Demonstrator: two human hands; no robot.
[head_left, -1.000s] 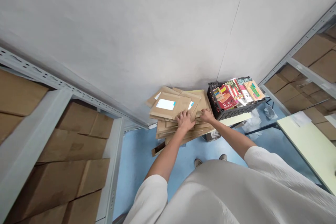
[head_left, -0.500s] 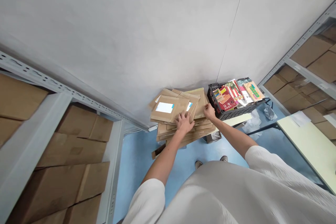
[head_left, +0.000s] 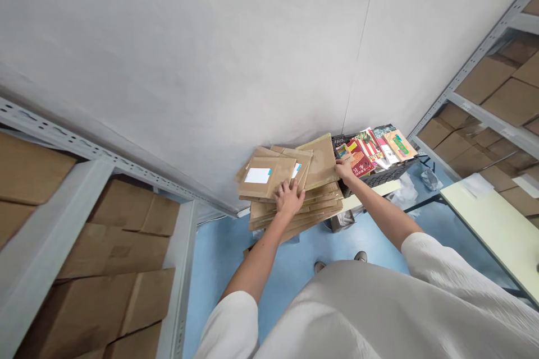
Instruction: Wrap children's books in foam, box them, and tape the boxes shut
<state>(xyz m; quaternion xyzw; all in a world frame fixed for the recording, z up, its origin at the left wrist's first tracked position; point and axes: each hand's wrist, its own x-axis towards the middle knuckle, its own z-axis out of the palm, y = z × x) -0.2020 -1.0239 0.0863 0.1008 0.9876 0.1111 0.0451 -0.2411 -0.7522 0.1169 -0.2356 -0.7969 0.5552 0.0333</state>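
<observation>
A pile of flat brown cardboard mailers (head_left: 295,216) stands against the wall in front of me. On its top left lies a cardboard mailer with a white label (head_left: 257,175). My left hand (head_left: 289,196) rests on the top mailers with its fingers spread. My right hand (head_left: 344,170) has its fingers closed on the right edge of a larger cardboard mailer (head_left: 320,158), which sticks out to the right from under the labelled ones and tilts up. Just beyond that hand is a black plastic crate (head_left: 387,174) filled with colourful books (head_left: 374,148).
Shelves with brown cartons flank me on the left (head_left: 113,252) and right (head_left: 511,95). A pale tabletop (head_left: 492,230) extends at the right. Plastic wrapping (head_left: 405,193) lies near the crate. Beneath the pile, a small box (head_left: 342,221) is on the blue floor.
My right hand has drawn the larger mailer to the right and raised its edge, so more of it shows. My left hand stays on the top mailers. The view has shifted slightly.
</observation>
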